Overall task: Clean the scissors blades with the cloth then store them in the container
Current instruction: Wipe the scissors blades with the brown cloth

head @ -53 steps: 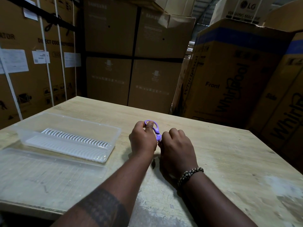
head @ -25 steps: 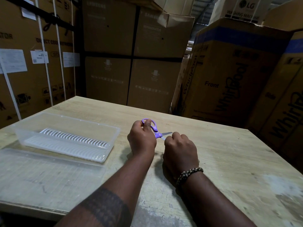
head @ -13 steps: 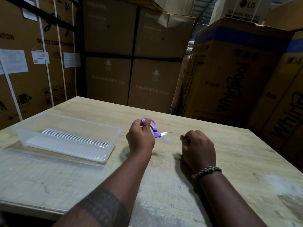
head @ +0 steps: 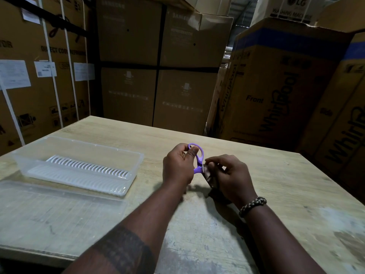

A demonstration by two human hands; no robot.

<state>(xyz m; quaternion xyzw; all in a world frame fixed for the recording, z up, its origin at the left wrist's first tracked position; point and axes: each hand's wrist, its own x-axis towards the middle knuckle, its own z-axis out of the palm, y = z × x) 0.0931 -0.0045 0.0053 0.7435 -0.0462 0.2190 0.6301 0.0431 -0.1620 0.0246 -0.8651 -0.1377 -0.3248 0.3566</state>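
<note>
Scissors [head: 198,162]: one purple-handled pair, above the table [head: 276,184], blades hidden in cloth.
Left hand [head: 178,165]: gripping the handles.
Right hand [head: 230,177]: pinching one dark cloth [head: 209,176] around the blades.
Container [head: 79,163]: one, open, left.
Lid [head: 59,210]: one, beside it.

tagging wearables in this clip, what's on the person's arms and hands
Both forearms are bare, no sleeves in view. The right wrist wears a braided cord bracelet in black and pale tan. The left forearm carries a wide dark tattoo band. No gloves or rings show on the left hand or right hand.
</note>
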